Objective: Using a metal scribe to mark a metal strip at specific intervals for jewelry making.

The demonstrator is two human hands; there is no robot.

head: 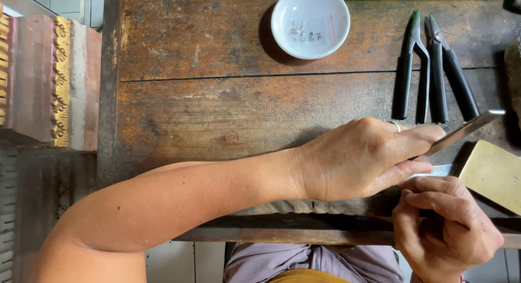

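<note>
Two hands at bench edge, left hand (361,161) pinching flat metal file (467,129), right hand (445,229) curled shut, contents hidden.

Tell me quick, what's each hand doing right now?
Left hand: closed around a flat metal file.
Right hand: fingers curled shut, pinching something small at the bench edge; what it is cannot be told.

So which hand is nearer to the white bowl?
Left. The left hand lies below the white bowl, slightly to its right; the right hand is lower still, at the bench's front edge.
</note>
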